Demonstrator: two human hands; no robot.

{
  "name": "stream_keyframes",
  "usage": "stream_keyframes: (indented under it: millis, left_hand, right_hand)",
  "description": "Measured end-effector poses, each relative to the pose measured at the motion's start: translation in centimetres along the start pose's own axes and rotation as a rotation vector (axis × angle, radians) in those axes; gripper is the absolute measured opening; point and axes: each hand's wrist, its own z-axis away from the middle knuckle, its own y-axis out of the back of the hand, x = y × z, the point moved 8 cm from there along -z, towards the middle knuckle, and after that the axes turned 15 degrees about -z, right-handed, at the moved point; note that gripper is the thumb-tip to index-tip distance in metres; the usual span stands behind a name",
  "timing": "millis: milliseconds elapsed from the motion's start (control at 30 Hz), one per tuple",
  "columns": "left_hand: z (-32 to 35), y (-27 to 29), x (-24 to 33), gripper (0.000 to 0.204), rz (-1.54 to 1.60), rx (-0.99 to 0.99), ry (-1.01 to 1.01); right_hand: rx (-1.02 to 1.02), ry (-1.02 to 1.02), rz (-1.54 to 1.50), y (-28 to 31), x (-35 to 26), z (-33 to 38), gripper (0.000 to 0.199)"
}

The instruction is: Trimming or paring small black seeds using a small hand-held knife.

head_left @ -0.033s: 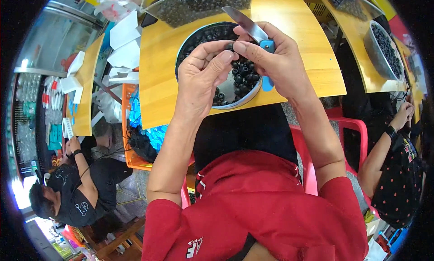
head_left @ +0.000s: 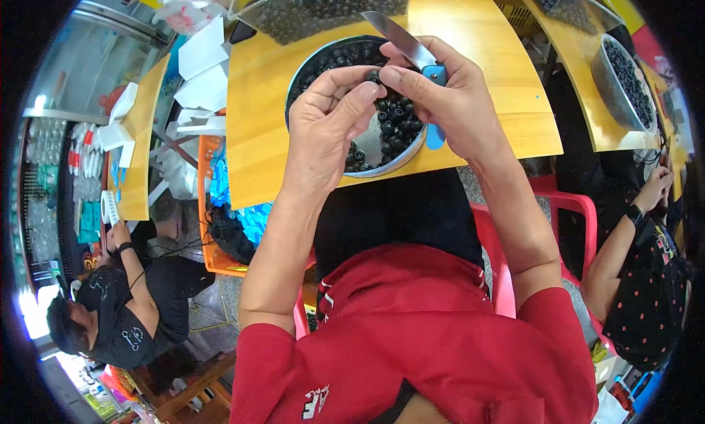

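2 hands meet above the metal bowl (head_left: pixel 308 64): left hand (head_left: pixel 327 119) pinches 1 dark round fruit (head_left: pixel 374 77), right hand (head_left: pixel 448 101) grips a blue-handled knife (head_left: pixel 411 48), so trimmings would drop into the bowl.

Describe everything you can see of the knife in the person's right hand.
The knife has a flat, grey, metal-looking blade and a blue handle. The right hand wraps the handle, so only bits of blue show by the fingers and below the palm. The blade points up and left, over the bowl of dark round fruits.
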Motion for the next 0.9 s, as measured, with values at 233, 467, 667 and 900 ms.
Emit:
stream_keyframes:
  millis: [233,467,667,900]
  left_hand:
    - [0.2,-0.2,0.0,0.022,0.015,-0.039,-0.028]
    - [0.4,-0.3,0.1,0.022,0.038,-0.111,-0.092]
    - [0.6,-0.5,0.4,0.021,0.056,-0.123,-0.088]
    - [0.0,0.3,0.7,0.021,0.065,-0.004,-0.063]
  right_hand:
    - [-0.012,-0.127,0.012,0.0,0.9,0.2,0.029]
    - [-0.122,-0.336,-0.201,-0.3,1.7,0.5,0.031]
    - [-0.125,-0.301,-0.180,-0.5,1.5,0.5,0.028]
    - [-0.150,0.021,0.049,-1.4,-0.4,0.6,0.030]
